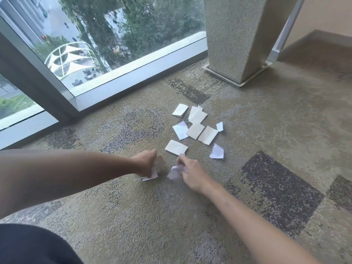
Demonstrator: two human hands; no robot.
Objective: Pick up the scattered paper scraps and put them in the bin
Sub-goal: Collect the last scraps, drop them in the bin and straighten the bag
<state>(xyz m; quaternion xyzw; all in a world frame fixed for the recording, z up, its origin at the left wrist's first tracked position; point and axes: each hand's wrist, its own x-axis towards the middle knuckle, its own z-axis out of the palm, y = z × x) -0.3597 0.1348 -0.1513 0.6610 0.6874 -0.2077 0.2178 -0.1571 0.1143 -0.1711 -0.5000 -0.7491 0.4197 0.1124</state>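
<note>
Paper scraps [194,126] just beyond both grips, left hand [145,164] and right hand [187,171] each clutching gathered pieces.

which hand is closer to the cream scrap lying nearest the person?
Right. The right hand, gripping a white scrap, has its fingertips at the near corner of the cream scrap. The left hand, holding gathered scraps, sits further left of it.

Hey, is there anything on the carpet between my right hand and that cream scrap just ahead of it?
Nothing visible blocks it. The right hand, already holding a crumpled white scrap, has its fingertips almost at the near edge of the cream scrap; only bare carpet lies between. The left hand grips other scraps off to the side.
</note>
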